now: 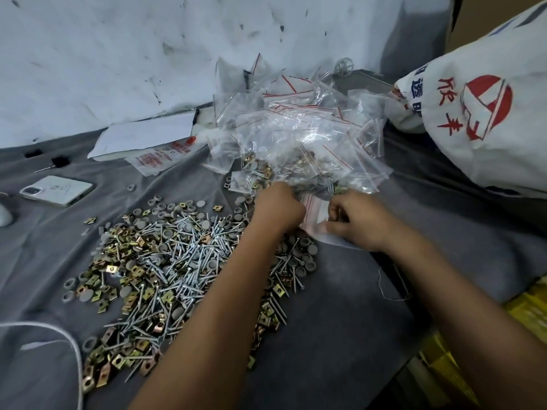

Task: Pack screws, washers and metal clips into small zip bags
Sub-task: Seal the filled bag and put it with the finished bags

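Here a small zip bag (315, 210) with red lines at its mouth lies between the two hands, pinched by the curled fingers (334, 213) of the right hand (359, 221). The left hand (279, 207) is bunched at the bag's other edge; whether it grips the bag cannot be told. Probably the bag is being opened or sealed, so keep both edges taut and level. Just behind the fingers sits the heap of packed bags (299, 125); nearer the person, left of the fingers, loose screws (177, 261), grey washers (165, 207) and brass clips (112, 359) cover the grey cloth (340, 335).
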A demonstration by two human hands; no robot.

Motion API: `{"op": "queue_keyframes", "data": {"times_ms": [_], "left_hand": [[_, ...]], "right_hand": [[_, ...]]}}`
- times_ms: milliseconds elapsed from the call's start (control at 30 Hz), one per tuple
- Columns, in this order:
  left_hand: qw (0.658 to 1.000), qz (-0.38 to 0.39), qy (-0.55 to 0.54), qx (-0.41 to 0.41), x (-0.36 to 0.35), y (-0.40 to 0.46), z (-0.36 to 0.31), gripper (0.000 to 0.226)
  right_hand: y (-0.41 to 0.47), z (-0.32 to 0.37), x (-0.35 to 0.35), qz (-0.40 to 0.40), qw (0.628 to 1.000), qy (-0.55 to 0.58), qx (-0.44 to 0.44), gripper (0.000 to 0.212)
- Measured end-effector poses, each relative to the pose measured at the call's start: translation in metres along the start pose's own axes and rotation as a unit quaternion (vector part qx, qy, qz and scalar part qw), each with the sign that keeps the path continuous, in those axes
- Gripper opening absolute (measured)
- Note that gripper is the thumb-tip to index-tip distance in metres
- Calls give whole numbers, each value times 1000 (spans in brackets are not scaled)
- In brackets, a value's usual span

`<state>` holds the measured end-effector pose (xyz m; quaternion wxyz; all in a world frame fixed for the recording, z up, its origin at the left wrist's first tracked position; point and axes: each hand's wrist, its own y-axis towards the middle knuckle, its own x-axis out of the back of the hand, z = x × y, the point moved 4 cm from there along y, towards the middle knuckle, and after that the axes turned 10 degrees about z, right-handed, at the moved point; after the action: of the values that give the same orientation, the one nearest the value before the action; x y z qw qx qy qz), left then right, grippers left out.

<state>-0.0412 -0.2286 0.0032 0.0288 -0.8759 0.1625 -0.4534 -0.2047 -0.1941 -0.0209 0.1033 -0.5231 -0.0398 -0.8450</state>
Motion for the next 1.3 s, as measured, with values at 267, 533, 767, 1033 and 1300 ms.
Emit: {"op": "queue_keyframes", "data": {"times_ms": [267,533,767,1033,1300], "left_hand": [[991,-9,-126,35,-4,4,6,15],[980,-35,-191,50,1,0,13,19],[982,-157,-102,-21,4,-17,0,14],[949,-279,-115,-86,4,-33,-30,16],[957,-50,-280,-59,-59,-22,-48,14]], "right_hand": [[-10,29,-2,-62,995,19,78,28],[-16,21,-1,-157,957,226,90,31],[-16,3,-3,-72,913,400,27,25],[-21,-9,2,-187,876,441,-62,26],[-21,-18,6,-286,783,542,-108,28]]}}
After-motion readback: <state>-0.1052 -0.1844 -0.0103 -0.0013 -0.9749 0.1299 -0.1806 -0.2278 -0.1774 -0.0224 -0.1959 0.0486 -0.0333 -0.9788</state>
